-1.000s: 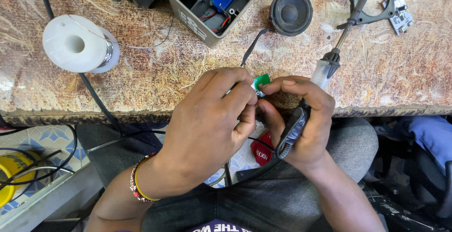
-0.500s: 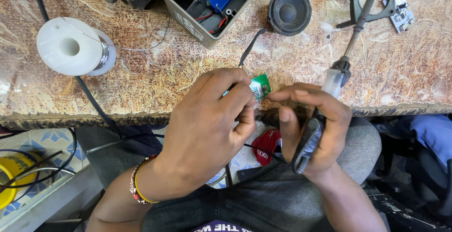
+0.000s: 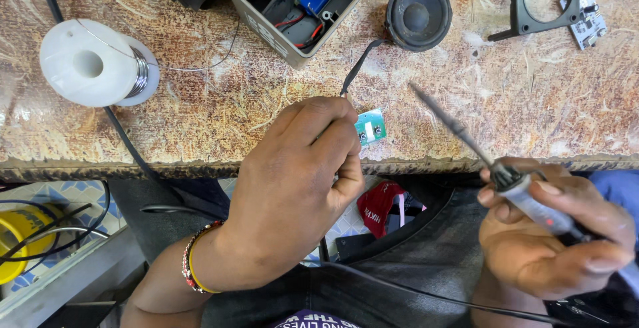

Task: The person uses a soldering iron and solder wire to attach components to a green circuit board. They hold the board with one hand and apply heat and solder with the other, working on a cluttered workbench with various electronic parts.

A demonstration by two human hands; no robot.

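The left hand pinches a small green circuit board at the surface edge, fingers covering part of it. The right hand, partly cut off at the frame's edge, grips a soldering iron. A white solder spool lies far left.

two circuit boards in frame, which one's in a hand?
The small green board, pinched by the left hand at the bench edge. The pale board lies untouched at top right.
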